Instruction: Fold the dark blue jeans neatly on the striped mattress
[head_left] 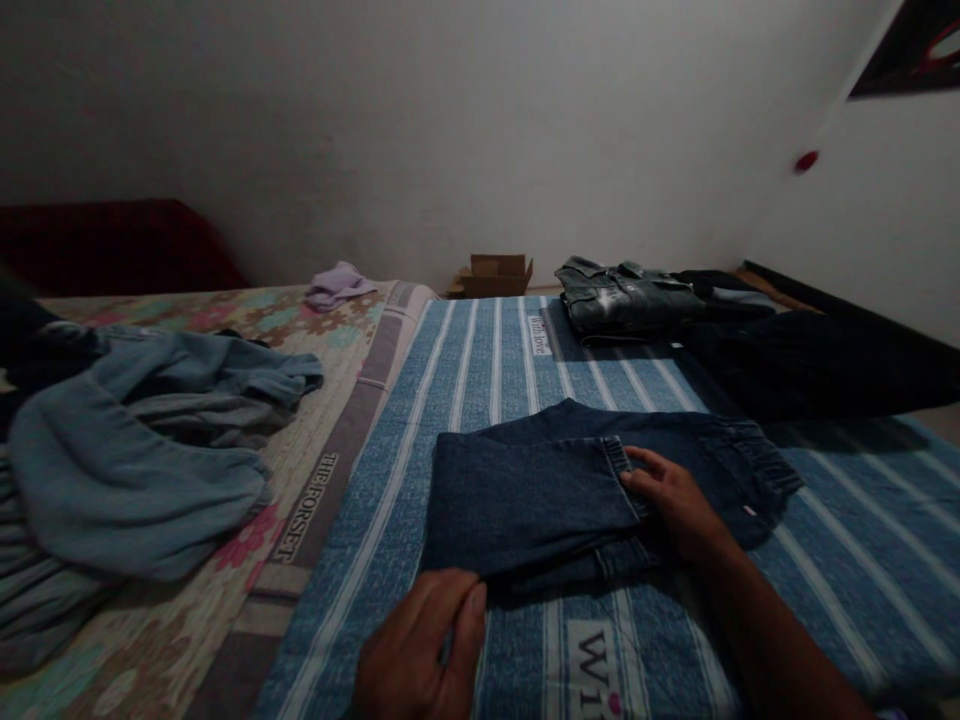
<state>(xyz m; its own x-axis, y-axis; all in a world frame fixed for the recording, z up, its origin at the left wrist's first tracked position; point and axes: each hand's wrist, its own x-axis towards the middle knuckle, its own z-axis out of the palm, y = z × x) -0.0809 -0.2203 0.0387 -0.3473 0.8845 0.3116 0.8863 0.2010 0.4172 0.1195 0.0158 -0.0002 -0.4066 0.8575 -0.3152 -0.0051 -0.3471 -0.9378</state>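
the jeans (570, 490) are folded partly on the bed (862, 560). the fold is pressed flat by the right hand (675, 505), the near edge is pinched by the left hand (420, 650); the folding looks unfinished.

Under my right hand (679, 505) the jeans (570, 490) are coarse matt denim; the striped blanket (450, 400) looks woven, soft cloth.

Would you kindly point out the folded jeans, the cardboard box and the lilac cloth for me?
Folded jeans (540, 495): head view, on the top folded leg panel.
Cardboard box (496, 277): head view, on its front wall.
Lilac cloth (337, 284): head view, on the middle of the crumpled fabric.
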